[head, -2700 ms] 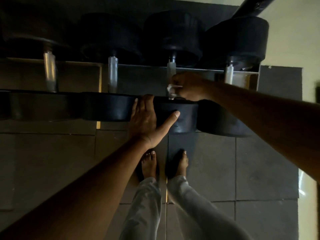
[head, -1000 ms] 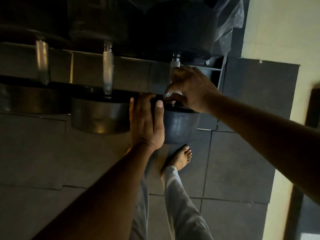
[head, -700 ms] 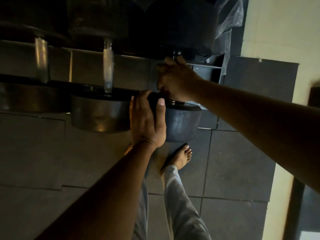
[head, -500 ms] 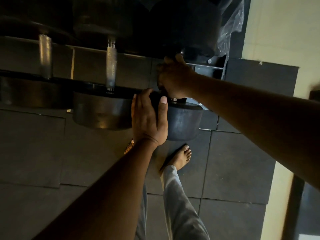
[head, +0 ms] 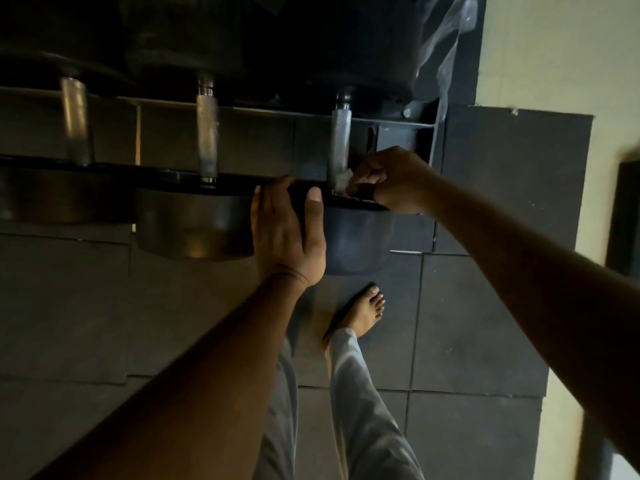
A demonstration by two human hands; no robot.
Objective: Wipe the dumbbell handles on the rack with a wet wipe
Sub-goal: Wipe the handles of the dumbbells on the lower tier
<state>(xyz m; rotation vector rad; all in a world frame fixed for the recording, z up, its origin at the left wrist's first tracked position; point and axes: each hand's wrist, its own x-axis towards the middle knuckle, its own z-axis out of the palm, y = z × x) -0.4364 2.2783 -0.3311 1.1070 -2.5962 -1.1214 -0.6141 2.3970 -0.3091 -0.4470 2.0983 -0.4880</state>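
A dim view down at a dumbbell rack (head: 408,123). The right hand (head: 391,181) pinches a small crumpled white wet wipe (head: 341,180) against the near end of the rightmost knurled silver handle (head: 339,143). The left hand (head: 285,230), fingers straight, rests flat on that dumbbell's dark round head (head: 356,237).

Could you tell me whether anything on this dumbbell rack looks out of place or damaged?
Only one thing: loose clear plastic sheeting hangs crumpled at the rack's right end, beside the last dumbbell. The three handles visible look straight and undamaged.
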